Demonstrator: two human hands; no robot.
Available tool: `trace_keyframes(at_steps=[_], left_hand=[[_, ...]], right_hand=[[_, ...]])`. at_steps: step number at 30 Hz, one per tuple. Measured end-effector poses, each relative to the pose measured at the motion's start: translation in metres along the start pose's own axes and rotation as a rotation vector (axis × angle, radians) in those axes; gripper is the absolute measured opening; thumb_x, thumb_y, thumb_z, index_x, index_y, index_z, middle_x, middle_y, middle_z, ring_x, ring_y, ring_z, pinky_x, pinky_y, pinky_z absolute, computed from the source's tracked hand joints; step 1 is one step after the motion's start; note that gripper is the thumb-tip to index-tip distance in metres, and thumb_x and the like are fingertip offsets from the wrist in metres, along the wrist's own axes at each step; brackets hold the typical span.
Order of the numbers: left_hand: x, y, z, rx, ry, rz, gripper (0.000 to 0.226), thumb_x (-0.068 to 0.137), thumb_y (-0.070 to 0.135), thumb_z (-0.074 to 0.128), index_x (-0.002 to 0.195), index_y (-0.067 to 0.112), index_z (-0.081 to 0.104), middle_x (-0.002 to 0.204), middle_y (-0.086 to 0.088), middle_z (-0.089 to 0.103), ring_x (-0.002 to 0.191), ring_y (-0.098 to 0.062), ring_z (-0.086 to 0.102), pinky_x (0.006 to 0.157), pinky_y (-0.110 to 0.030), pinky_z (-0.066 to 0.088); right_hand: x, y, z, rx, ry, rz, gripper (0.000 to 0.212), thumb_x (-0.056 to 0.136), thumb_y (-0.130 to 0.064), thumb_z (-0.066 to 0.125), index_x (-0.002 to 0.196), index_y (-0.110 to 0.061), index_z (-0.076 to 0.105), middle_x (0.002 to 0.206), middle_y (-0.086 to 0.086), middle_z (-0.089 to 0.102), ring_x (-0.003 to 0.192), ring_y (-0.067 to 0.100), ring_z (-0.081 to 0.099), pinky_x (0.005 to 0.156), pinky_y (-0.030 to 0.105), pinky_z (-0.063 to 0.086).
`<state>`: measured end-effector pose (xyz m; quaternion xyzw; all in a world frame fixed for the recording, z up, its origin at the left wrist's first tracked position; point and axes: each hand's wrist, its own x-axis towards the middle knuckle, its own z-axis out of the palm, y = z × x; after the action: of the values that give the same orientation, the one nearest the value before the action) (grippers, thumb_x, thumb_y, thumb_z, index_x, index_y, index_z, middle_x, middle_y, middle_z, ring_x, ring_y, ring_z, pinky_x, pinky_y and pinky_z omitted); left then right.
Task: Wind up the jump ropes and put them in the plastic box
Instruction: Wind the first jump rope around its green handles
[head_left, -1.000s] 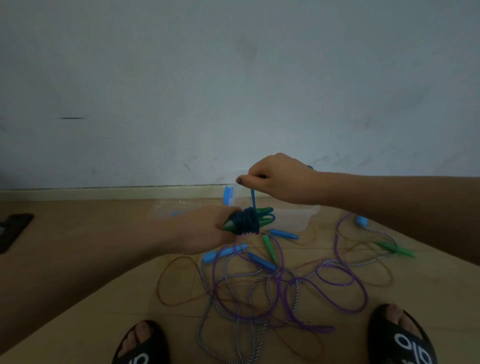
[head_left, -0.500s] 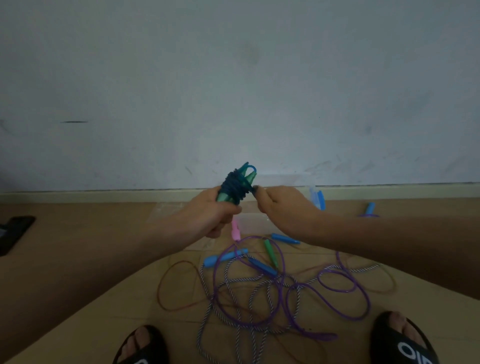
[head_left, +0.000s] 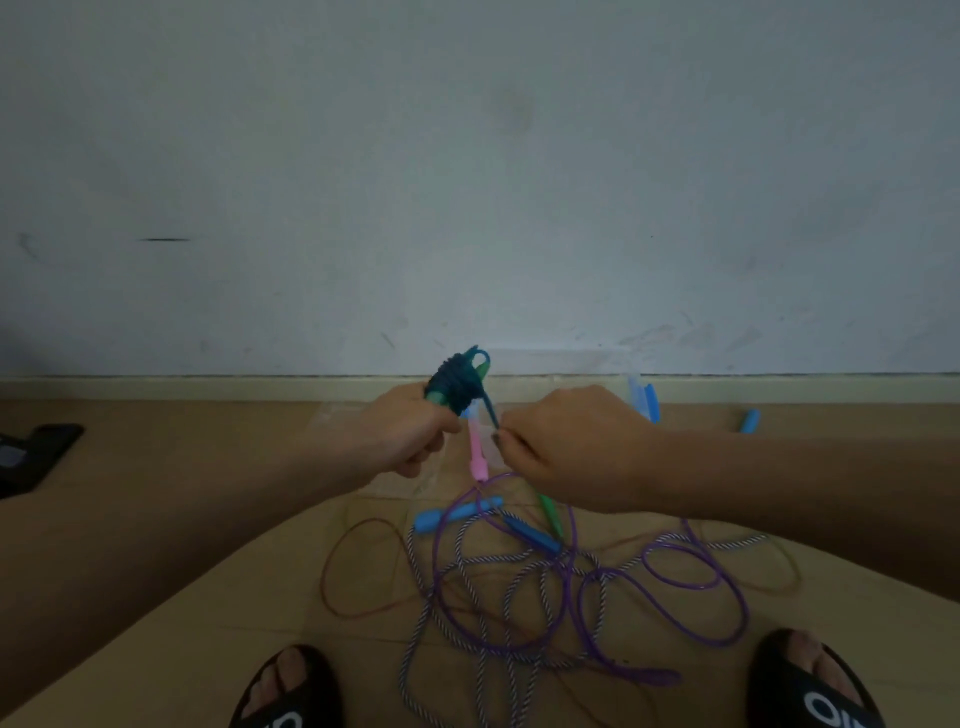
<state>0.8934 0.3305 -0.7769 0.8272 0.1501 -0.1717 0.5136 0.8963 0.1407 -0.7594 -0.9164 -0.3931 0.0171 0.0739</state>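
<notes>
Desk: Left hand gripped the wound teal rope bundle above the plastic box; right hand pinched its loose tail. Handling?

Photographer: Light and springy, likely; best held across the coils. Clear box barely readable; floor ropes tangled.

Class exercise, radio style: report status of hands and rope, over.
Left hand grips wound blue rope. Right hand pinches its loose end. Other ropes tangled on floor.
</notes>
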Motion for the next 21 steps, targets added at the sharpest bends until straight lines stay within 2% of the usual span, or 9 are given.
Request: trace_keyframes(at_steps=[4, 6, 7, 9, 10, 13, 16, 19, 21], left_hand=[[-0.004, -0.003, 0.001, 0.228, -0.006, 0.047, 0.009, 0.088, 0.013, 0.059, 0.094, 0.018, 0.054, 0.065, -0.003, 0.049, 0.049, -0.012, 0.039, 0.042, -0.022, 0.032], [-0.011, -0.003, 0.007, 0.475, -0.030, 0.189, 0.007, 0.090, 0.015, 0.058, 0.092, 0.022, 0.056, 0.071, 0.004, 0.053, 0.059, -0.007, 0.047, 0.049, -0.017, 0.033], [-0.014, -0.002, 0.011, 0.596, -0.054, 0.269, 0.014, 0.091, 0.015, 0.056, 0.087, 0.029, 0.055, 0.073, 0.009, 0.053, 0.064, -0.005, 0.049, 0.052, -0.014, 0.031], [-0.020, -0.002, 0.014, 0.764, -0.091, 0.377, 0.029, 0.090, 0.014, 0.055, 0.075, 0.037, 0.045, 0.074, 0.013, 0.050, 0.071, -0.008, 0.051, 0.054, -0.014, 0.029], [-0.021, -0.001, 0.014, 0.832, -0.083, 0.412, 0.027, 0.090, 0.015, 0.054, 0.076, 0.036, 0.043, 0.074, 0.012, 0.050, 0.071, -0.009, 0.051, 0.054, -0.015, 0.028], [-0.023, 0.003, 0.011, 0.955, -0.027, 0.511, 0.007, 0.094, 0.024, 0.050, 0.094, 0.030, 0.046, 0.076, 0.011, 0.051, 0.065, -0.004, 0.048, 0.052, -0.017, 0.028], [-0.021, 0.001, 0.010, 0.931, -0.082, 0.543, 0.019, 0.095, 0.028, 0.051, 0.113, 0.025, 0.050, 0.090, 0.003, 0.062, 0.076, -0.012, 0.057, 0.063, -0.026, 0.043], [-0.019, -0.002, 0.007, 0.938, -0.095, 0.569, 0.020, 0.094, 0.031, 0.052, 0.113, 0.027, 0.049, 0.094, 0.002, 0.063, 0.080, -0.014, 0.058, 0.068, -0.031, 0.045], [-0.019, -0.003, 0.006, 0.930, -0.091, 0.592, 0.018, 0.093, 0.031, 0.053, 0.110, 0.028, 0.049, 0.094, 0.003, 0.064, 0.082, -0.014, 0.058, 0.068, -0.031, 0.045]], right_hand=[[0.006, 0.000, -0.010, -0.033, 0.061, -0.149, 0.033, 0.103, -0.038, 0.029, 0.076, -0.023, 0.041, 0.061, -0.007, 0.038, 0.060, 0.019, 0.046, 0.062, 0.035, 0.041], [0.009, 0.000, -0.017, -0.073, 0.042, -0.200, 0.031, 0.103, -0.039, 0.031, 0.077, -0.025, 0.041, 0.061, -0.008, 0.035, 0.060, 0.018, 0.044, 0.060, 0.033, 0.037], [0.009, 0.000, -0.019, -0.083, 0.043, -0.220, 0.031, 0.103, -0.040, 0.031, 0.077, -0.026, 0.040, 0.061, -0.008, 0.035, 0.061, 0.018, 0.043, 0.060, 0.032, 0.035], [0.012, 0.002, -0.021, -0.094, 0.047, -0.235, 0.032, 0.102, -0.041, 0.033, 0.076, -0.026, 0.044, 0.062, -0.008, 0.041, 0.062, 0.016, 0.044, 0.059, 0.031, 0.033], [0.015, 0.005, -0.021, -0.073, 0.036, -0.212, 0.034, 0.102, -0.041, 0.035, 0.076, -0.024, 0.048, 0.063, -0.008, 0.045, 0.061, 0.014, 0.045, 0.059, 0.031, 0.034], [0.019, 0.023, -0.019, 0.184, 0.013, -0.093, 0.038, 0.100, -0.039, 0.043, 0.070, -0.017, 0.052, 0.058, -0.005, 0.048, 0.053, 0.008, 0.043, 0.055, 0.029, 0.038], [0.020, 0.035, -0.012, 0.403, -0.012, -0.015, 0.041, 0.099, -0.037, 0.049, 0.069, -0.010, 0.052, 0.060, -0.001, 0.048, 0.052, 0.007, 0.039, 0.054, 0.023, 0.035], [0.017, 0.036, -0.006, 0.645, -0.118, 0.085, 0.037, 0.100, -0.038, 0.047, 0.072, -0.015, 0.055, 0.076, 0.006, 0.049, 0.063, 0.008, 0.046, 0.058, 0.024, 0.048], [0.014, 0.034, -0.006, 0.788, -0.188, 0.141, 0.034, 0.101, -0.036, 0.045, 0.074, -0.018, 0.056, 0.079, 0.007, 0.044, 0.069, 0.014, 0.048, 0.057, 0.029, 0.058]])
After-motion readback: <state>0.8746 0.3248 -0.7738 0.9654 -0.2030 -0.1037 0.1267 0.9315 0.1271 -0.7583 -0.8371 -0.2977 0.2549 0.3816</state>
